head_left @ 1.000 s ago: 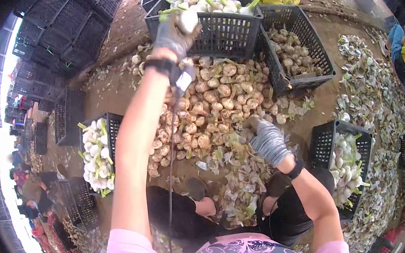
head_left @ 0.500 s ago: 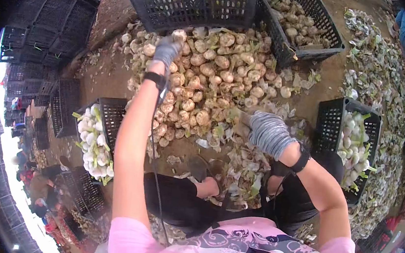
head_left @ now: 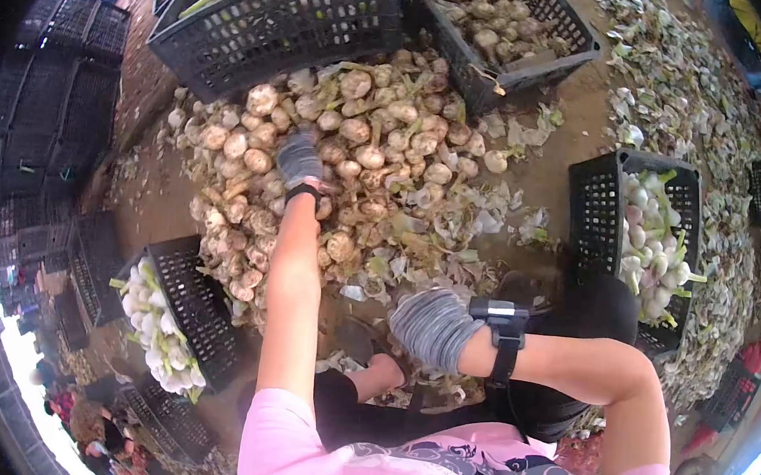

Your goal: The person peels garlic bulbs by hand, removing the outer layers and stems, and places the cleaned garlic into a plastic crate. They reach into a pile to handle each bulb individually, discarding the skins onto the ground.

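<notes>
My left hand (head_left: 299,160), in a grey knit glove, reaches onto a big heap of garlic bulbs (head_left: 369,157) with brown dirt and dry stems on them. Its fingers point down among the bulbs; they are smeared and partly hidden, so any grip cannot be made out. Close to my lap is my right hand (head_left: 438,327), also gloved, with its back toward me. Those fingers are curled under, and what they hold, if anything, is hidden. A strap with a dark device (head_left: 500,315) sits on my right wrist. Loose garlic skins (head_left: 396,264) lie just beyond this hand.
Black crates of cleaned white garlic stand at left (head_left: 197,302) and right (head_left: 593,214). Behind the heap are a large black crate (head_left: 281,37) and one of dirty bulbs (head_left: 546,74). Stacked crates (head_left: 60,111) rise at far left. Garlic peelings (head_left: 681,111) cover the floor at right.
My left hand has moved from the heap's far edge nearer to its middle. My right hand has drawn back toward my lap, its fingers curled under. The view has shifted.
</notes>
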`<move>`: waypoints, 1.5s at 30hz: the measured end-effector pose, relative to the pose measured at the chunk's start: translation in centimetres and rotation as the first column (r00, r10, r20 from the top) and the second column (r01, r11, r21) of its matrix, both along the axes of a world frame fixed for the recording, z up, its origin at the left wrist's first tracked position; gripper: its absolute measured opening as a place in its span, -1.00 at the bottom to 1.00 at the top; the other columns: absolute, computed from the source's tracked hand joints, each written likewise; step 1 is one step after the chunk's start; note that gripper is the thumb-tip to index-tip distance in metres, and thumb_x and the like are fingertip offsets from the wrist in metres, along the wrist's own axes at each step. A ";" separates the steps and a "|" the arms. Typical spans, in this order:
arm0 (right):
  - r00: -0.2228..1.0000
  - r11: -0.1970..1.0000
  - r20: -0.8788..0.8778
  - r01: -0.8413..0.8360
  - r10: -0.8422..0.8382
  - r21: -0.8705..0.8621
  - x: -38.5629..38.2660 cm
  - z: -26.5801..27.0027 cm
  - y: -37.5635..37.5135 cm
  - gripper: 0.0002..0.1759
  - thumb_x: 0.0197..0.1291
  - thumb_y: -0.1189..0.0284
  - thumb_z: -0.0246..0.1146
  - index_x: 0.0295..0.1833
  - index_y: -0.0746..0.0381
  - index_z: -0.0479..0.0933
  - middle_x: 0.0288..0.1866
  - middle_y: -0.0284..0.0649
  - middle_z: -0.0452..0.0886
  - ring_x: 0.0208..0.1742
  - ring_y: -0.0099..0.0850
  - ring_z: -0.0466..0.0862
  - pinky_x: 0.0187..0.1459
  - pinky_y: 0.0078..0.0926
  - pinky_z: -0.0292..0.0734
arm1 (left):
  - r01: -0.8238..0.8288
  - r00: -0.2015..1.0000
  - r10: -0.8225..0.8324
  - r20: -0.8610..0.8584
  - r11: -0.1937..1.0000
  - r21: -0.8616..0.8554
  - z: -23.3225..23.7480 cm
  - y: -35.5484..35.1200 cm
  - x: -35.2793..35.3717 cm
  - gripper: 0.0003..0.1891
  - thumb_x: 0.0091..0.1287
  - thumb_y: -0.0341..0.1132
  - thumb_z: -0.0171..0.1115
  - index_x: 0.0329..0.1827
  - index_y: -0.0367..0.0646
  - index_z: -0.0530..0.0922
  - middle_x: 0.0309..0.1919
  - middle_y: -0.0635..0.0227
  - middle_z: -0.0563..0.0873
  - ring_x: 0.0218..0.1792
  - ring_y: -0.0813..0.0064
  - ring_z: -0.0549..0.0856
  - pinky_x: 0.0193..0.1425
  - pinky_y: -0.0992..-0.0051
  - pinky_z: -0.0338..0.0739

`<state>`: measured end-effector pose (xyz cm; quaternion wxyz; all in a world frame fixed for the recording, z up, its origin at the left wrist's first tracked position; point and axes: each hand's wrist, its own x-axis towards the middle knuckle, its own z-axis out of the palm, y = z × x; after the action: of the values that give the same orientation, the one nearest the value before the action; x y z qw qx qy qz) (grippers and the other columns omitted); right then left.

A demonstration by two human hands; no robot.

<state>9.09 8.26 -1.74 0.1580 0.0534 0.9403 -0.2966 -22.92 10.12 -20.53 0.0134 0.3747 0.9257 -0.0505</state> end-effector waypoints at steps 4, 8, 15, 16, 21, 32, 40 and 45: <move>0.998 0.999 0.046 -0.036 0.035 0.027 -0.8 1.8 2.3 -0.85 -0.17 0.48 0.20 -0.44 0.30 0.61 -0.49 -0.08 0.63 -0.42 -0.19 0.67 -0.44 -0.29 0.54 | -0.028 0.984 0.044 0.174 0.995 -0.092 3.7 -0.2 0.3 -0.50 0.16 -0.25 0.16 0.19 -0.14 0.36 0.04 0.09 0.55 0.01 0.07 0.55 0.07 0.23 0.45; 0.972 0.973 -0.055 0.230 -0.229 0.016 -1.3 3.2 6.3 -0.78 -0.03 0.37 0.18 -0.37 0.32 0.58 -0.47 -0.02 0.60 -0.39 -0.13 0.65 -0.39 -0.25 0.53 | -0.103 0.965 0.016 0.262 0.940 0.324 1.6 -3.4 -1.4 -0.35 0.08 -0.22 0.25 0.27 -0.18 0.27 0.12 0.02 0.48 0.09 0.05 0.49 0.14 0.24 0.40; 0.667 0.669 -0.237 0.519 -0.706 -0.532 -3.0 1.4 10.1 -0.51 0.19 0.11 0.14 -0.07 0.37 0.48 -0.37 -0.15 0.59 -0.37 -0.40 0.58 -0.29 -0.41 0.48 | -0.191 0.344 -0.699 0.627 0.602 0.775 15.2 -5.7 8.9 -0.53 0.11 -0.58 0.20 0.10 -0.11 0.33 0.00 0.39 0.46 0.05 0.44 0.48 0.11 0.48 0.41; 0.670 0.670 -0.237 0.516 -0.704 -0.534 -3.2 1.2 10.1 -0.51 0.19 0.11 0.14 -0.07 0.37 0.48 -0.37 -0.15 0.59 -0.37 -0.40 0.58 -0.29 -0.41 0.48 | 0.046 0.494 -0.728 0.475 0.568 0.822 17.8 -5.8 10.8 -0.54 0.12 -0.56 0.20 0.11 -0.09 0.36 0.04 0.38 0.47 0.08 0.42 0.47 0.13 0.47 0.40; 0.653 0.565 -0.154 0.484 -0.741 -0.668 -3.4 1.6 9.6 -0.57 0.16 0.16 0.18 -0.16 0.36 0.47 -0.38 0.03 0.58 -0.36 -0.19 0.56 -0.28 -0.31 0.44 | 0.267 0.551 -0.758 0.349 0.557 0.786 23.3 -6.9 14.9 -0.49 0.09 -0.57 0.23 0.15 -0.17 0.37 0.17 0.23 0.44 0.21 0.33 0.41 0.25 0.41 0.30; 0.666 0.494 -0.147 0.367 -0.731 -0.788 -2.8 3.8 8.4 -0.64 0.16 0.25 0.20 -0.15 0.37 0.51 -0.49 -0.10 0.55 -0.45 -0.36 0.53 -0.34 -0.37 0.46 | -0.069 0.591 -0.663 0.459 0.526 0.848 22.4 -9.0 17.3 -0.21 -0.03 -0.34 0.46 0.29 -0.19 0.24 0.19 0.24 0.39 0.18 0.38 0.42 0.20 0.42 0.42; 0.820 0.761 -0.324 0.193 -0.472 -0.620 -1.5 4.4 8.9 -0.67 0.07 0.49 0.19 -0.01 0.31 0.49 -0.44 -0.28 0.58 -0.39 -0.54 0.54 -0.33 -0.51 0.48 | -0.709 0.161 -0.812 0.561 0.300 0.638 24.3 -8.2 17.6 -0.30 0.01 -0.18 0.45 0.20 -0.21 0.33 -0.10 0.27 0.58 -0.17 0.50 0.63 -0.13 0.56 0.61; 0.872 0.669 -0.258 0.100 -0.415 -0.737 -1.7 1.6 2.2 -0.59 0.01 0.53 0.12 0.06 0.32 0.46 -0.18 -0.05 0.60 -0.13 -0.31 0.59 -0.09 -0.37 0.50 | -0.809 0.109 -0.491 0.864 0.461 0.364 23.8 -7.7 15.2 -0.59 0.27 0.04 0.06 -0.03 -0.08 0.50 -0.42 0.47 0.61 -0.62 0.73 0.47 -0.63 0.71 0.34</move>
<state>7.38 10.48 -0.13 -0.0769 0.0621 0.7486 -0.6556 -7.68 2.46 3.28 0.4308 0.1135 0.5822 0.6801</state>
